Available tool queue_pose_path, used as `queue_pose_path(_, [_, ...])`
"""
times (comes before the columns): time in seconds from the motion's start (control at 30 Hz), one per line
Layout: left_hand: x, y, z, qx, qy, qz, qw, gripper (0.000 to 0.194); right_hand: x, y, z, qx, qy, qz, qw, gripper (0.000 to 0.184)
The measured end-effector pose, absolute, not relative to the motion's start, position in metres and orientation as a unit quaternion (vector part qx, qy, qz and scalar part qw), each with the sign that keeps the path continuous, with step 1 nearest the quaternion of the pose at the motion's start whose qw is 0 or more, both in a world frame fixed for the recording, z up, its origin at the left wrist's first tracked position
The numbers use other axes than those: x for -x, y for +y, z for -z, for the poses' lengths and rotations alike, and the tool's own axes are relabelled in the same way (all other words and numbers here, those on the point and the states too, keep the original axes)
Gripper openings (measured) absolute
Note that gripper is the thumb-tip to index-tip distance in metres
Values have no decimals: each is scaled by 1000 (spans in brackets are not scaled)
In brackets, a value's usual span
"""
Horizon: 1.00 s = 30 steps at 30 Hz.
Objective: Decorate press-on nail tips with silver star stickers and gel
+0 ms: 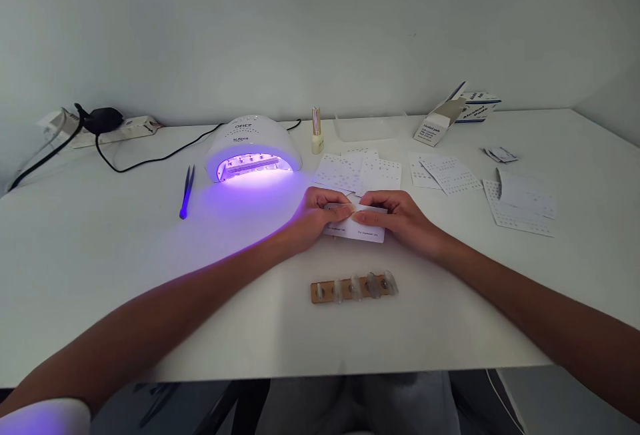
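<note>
Both my hands rest on the white table (100, 255), closed on a small white card or packet (357, 229) between them. My left hand (320, 216) pinches its left end, and my right hand (395, 218) pinches its right end, fingertips almost meeting above it. Just in front of the hands lies a short wooden strip (354, 287) carrying several clear nail tips. A white dome-shaped nail lamp (253, 145) glows purple behind my left hand.
Dark tweezers (187, 190) lie left of the lamp. A small polish bottle (317, 132) stands right of it. Several white sticker sheets (367, 173) spread behind the hands and at right (523, 203). Open cardboard boxes (453, 117) sit far right; a power strip (113, 127) with cables far left.
</note>
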<state>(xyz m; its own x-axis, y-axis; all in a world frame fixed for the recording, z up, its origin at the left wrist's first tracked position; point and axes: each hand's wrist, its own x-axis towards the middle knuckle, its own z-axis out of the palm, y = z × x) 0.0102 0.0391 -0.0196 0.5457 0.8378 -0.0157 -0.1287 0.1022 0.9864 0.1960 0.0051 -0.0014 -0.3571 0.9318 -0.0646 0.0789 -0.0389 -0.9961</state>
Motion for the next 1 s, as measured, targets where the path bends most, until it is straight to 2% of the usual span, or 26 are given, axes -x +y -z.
queue_pose_path(0.27, [-12,38,15,-505,319,-380,707,23,-191,0,2,442,-586,-525,430,15])
queue_pose_path(0.57, [-16,40,14,-474,330,-435,690,24,-204,12,-1,463,-564,-566,384,20])
queue_pose_path(0.73, [-16,40,14,-453,312,-485,680,23,-209,20,5,500,-503,-547,445,24])
queue_pose_path(0.87, [-15,43,19,-434,333,-525,652,31,-208,21,5,488,-459,-568,478,25])
queue_pose_path(1.0, [-14,44,23,-438,345,-543,628,26,-207,20,4,485,-458,-564,487,29])
